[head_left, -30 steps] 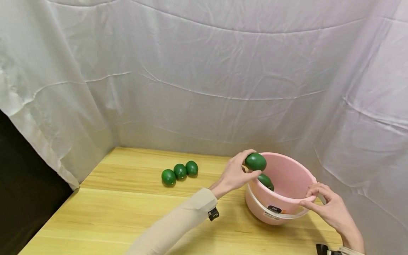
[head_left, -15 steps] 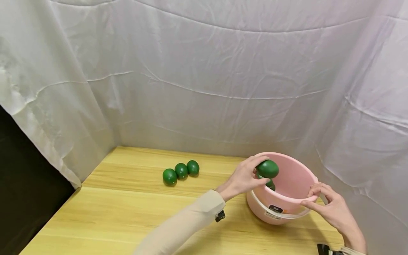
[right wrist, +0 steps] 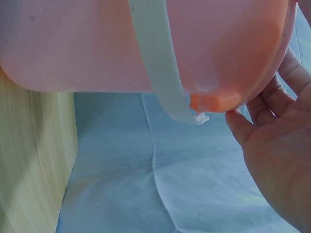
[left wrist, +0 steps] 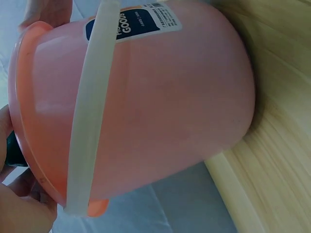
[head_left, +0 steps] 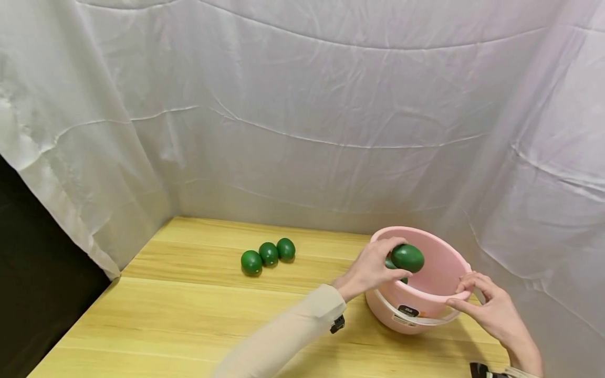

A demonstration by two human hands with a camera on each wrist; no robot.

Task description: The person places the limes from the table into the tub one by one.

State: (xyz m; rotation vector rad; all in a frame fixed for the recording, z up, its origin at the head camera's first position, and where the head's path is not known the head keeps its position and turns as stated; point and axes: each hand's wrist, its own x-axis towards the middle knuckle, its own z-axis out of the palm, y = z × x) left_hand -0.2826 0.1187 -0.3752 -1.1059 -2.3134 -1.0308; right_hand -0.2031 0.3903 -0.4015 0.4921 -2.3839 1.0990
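Note:
My left hand (head_left: 373, 268) grips a dark green oval fruit (head_left: 407, 258) and holds it over the open mouth of a pink plastic bucket (head_left: 439, 273). Another green fruit (head_left: 390, 264) lies inside the bucket, mostly hidden behind my fingers. My right hand (head_left: 482, 302) pinches the bucket's near right rim. In the left wrist view the bucket wall (left wrist: 160, 102) and its white handle (left wrist: 87, 121) fill the frame, and the held fruit (left wrist: 12, 150) shows as a sliver. In the right wrist view my right hand (right wrist: 277, 160) lies against the bucket rim (right wrist: 214, 99).
Three more green fruits (head_left: 268, 254) lie in a row on the wooden table (head_left: 189, 315), left of the bucket. White cloth (head_left: 302, 115) hangs behind and to the right. A dark gap (head_left: 33, 283) opens at the left.
My left hand has carried the green fruit rightward and down, from the bucket's left rim to over its inside. The right hand has kept its hold on the rim.

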